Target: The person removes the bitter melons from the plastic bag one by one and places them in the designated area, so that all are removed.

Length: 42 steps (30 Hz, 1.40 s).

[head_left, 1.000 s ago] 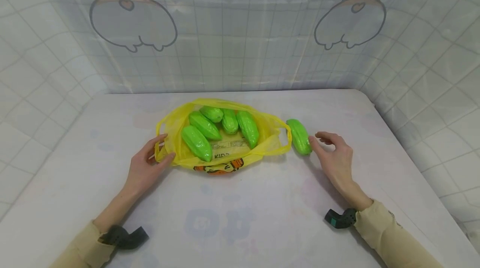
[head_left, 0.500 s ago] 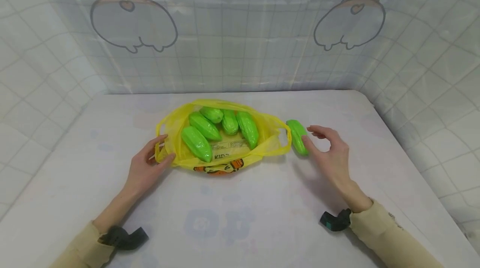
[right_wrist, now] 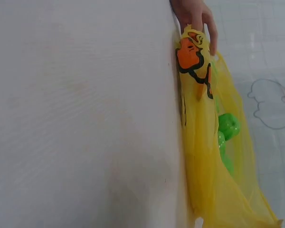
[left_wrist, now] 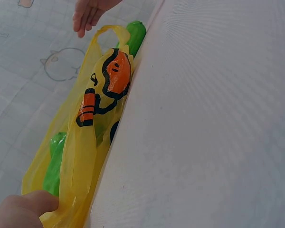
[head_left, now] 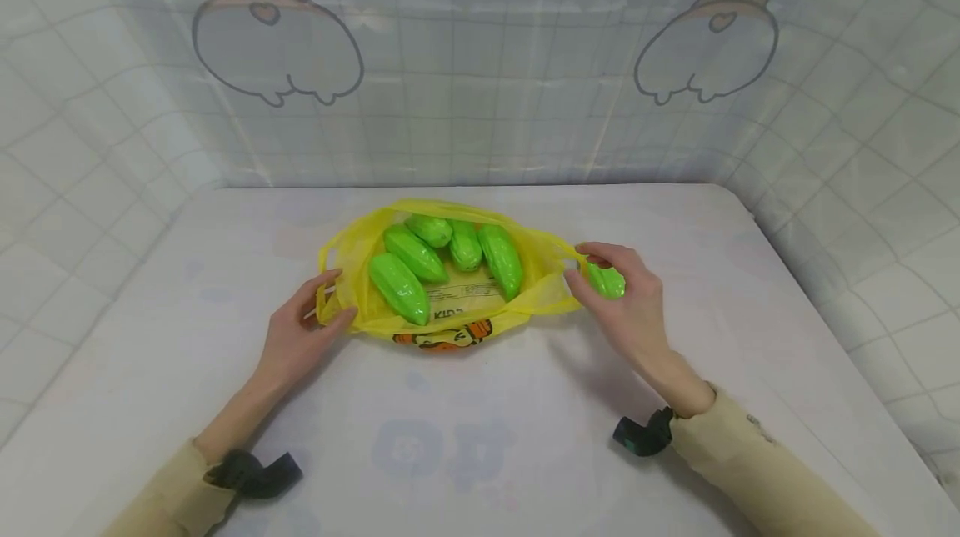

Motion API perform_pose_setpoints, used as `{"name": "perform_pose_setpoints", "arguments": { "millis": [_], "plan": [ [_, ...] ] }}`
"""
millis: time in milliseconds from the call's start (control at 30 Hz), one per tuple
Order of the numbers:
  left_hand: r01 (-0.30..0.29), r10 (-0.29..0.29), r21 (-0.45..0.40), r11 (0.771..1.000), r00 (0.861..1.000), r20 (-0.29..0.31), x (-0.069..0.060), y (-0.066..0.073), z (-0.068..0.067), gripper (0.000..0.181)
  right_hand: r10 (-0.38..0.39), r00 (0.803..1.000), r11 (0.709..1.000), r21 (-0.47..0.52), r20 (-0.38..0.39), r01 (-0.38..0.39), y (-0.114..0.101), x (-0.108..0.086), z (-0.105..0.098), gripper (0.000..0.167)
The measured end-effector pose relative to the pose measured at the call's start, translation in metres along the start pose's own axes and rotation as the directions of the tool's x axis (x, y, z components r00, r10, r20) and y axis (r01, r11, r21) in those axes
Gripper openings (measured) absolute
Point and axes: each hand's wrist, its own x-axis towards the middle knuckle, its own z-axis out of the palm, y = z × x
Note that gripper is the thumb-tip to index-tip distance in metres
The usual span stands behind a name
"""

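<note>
A yellow plastic bag (head_left: 546, 278) lies on its base with its mouth spread, several glossy ridged green toy vegetables (head_left: 399, 288) inside. My left hand (head_left: 296, 337) holds the bag's left end at the handle, thumb on the near side. In the left wrist view its thumb (left_wrist: 31, 205) lies against the plastic. My right hand (head_left: 630, 312) hovers over the right handle, thumb and fingers apart. The left wrist view shows that right hand (left_wrist: 92, 14) above the handle loop. Partly hidden behind it, one more green toy vegetable (head_left: 609, 280) lies outside the bag. The right wrist view does not show my right hand.
The white table (head_left: 442, 412) has faint prints. A grid-patterned sheet (head_left: 487, 120) with animal drawings rises behind it, and similar sheets flank both sides. Black wrist cameras (head_left: 258, 474) sit at my cuffs.
My right hand has moved left, from beside the loose green toy vegetable to the bag's right handle, now covering part of that vegetable. My left hand has stayed at the left handle.
</note>
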Motion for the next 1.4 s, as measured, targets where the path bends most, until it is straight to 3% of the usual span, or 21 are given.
{"name": "perform_pose_setpoints", "arguments": {
  "millis": [367,600,700,1400],
  "plan": [
    [0.000,0.000,-0.009,1.000,1.000,0.000,0.000,0.002,-0.001,0.059,-0.034,0.996,0.999,0.016,0.082,0.032,-0.010,0.005,0.025,0.038],
    [-0.003,0.003,-0.041,0.999,1.000,0.015,-0.002,0.005,-0.004,0.058,0.084,0.978,0.996,-0.023,0.189,-0.081,-0.010,0.009,0.040,0.043],
    [-0.002,0.003,-0.042,0.999,1.000,0.019,-0.002,0.006,-0.004,0.059,0.099,0.970,0.995,-0.035,0.220,-0.094,-0.009,0.011,0.046,0.046],
    [0.001,-0.001,-0.042,0.999,1.000,0.019,-0.002,0.006,-0.003,0.060,0.052,0.979,0.997,-0.060,0.198,-0.041,0.011,0.015,0.067,0.045]
  ]
}}
